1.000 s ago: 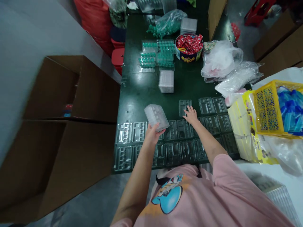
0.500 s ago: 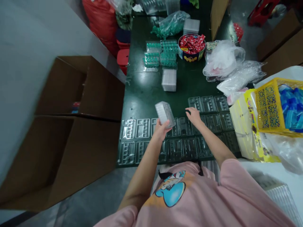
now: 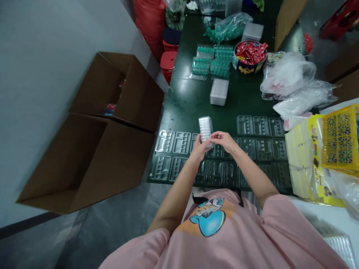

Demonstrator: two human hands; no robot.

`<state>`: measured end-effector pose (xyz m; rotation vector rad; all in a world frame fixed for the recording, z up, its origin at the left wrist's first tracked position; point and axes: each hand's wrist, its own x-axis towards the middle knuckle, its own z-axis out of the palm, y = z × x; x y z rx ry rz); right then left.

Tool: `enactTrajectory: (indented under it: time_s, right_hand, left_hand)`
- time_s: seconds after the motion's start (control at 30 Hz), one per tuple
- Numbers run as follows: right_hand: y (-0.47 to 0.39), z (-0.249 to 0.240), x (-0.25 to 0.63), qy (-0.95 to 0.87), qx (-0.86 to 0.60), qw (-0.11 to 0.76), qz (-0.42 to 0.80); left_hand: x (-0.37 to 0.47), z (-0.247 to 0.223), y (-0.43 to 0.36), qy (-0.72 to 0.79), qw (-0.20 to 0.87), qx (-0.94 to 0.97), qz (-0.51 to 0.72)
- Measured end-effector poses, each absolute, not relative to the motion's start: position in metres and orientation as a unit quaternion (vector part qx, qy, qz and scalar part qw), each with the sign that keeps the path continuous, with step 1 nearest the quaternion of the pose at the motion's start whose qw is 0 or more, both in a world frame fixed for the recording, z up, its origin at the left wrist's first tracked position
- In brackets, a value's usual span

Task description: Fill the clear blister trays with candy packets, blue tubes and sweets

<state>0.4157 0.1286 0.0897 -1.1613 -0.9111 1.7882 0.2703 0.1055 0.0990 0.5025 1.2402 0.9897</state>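
Observation:
My left hand is closed round a stack of clear plastic blister trays, held tilted above the table. At the stack's lower right corner, my right hand pinches the edge of a tray; whether that one is separated from the rest I cannot tell. Beneath both hands, single clear trays lie in rows along the near table edge, such as the tray at the left end and the tray at the upper right.
Beyond stands another tray stack, with trays of green pieces and a round tin of red packets behind. Plastic bags and a yellow basket are at the right. Open cardboard boxes stand left of the table.
My right hand has moved left from above the trays to the stack and now pinches its corner. The stack has turned more upright in my left hand. The view has shifted left.

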Motion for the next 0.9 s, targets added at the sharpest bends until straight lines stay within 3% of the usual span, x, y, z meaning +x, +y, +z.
enactTrajectory:
  time_s: [0.47, 0.9]
  right_hand:
    - [0.137, 0.092, 0.403, -0.359, -0.462, 0.372, 0.721]
    - [0.164, 0.087, 0.441, -0.29, -0.428, 0.433, 0.738]
  left_hand:
    - [0.261, 0.096, 0.111, 0.554, 0.682, 0.209, 0.431]
    - [0.255, 0.099, 0.142, 0.542, 0.678, 0.158, 0.47]
